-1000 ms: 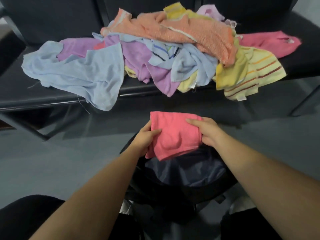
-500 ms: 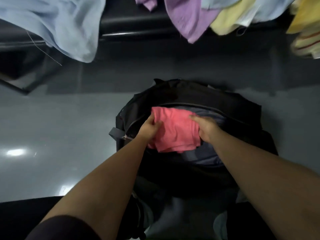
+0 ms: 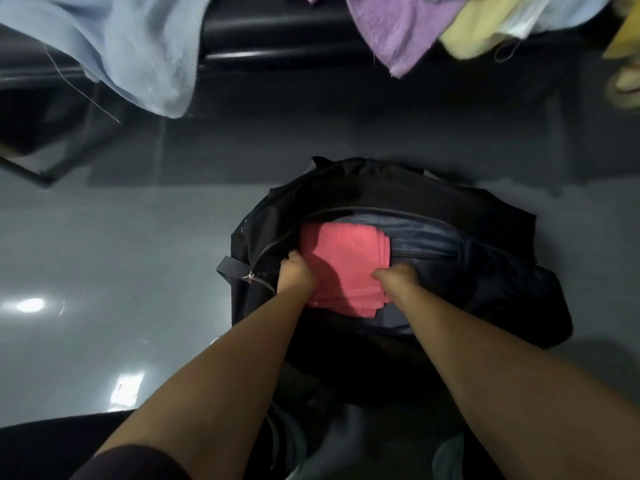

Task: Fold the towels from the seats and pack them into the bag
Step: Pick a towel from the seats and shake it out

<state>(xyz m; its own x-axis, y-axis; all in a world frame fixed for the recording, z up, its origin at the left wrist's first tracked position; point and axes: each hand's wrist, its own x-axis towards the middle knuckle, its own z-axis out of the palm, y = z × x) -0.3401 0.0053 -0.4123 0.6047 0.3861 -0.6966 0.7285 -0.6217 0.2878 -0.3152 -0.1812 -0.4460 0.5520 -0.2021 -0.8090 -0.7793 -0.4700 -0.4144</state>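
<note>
A folded pink towel (image 3: 346,261) lies inside the open mouth of a black bag (image 3: 398,195) on the floor. My left hand (image 3: 295,271) grips the towel's left edge, fingers tucked down beside it. On the towel's right lower edge, my right hand (image 3: 394,280) holds it, fingers hidden under the cloth. The bag's zipper (image 3: 250,276) is undone at the left end. At the top, unfolded towels hang off the seats: a light blue towel (image 3: 138,57), a purple towel (image 3: 398,32) and a yellow towel (image 3: 474,39).
The black seat edge (image 3: 277,39) runs along the top of the view, with a seat leg (image 3: 34,171) at the left. The bag stands on a glossy grey floor (image 3: 121,254). My dark-clothed knees show at the bottom.
The view tilted down from the seats to the bag. Both hands lowered the folded pink towel from above the bag into its opening, and it now sits deeper inside.
</note>
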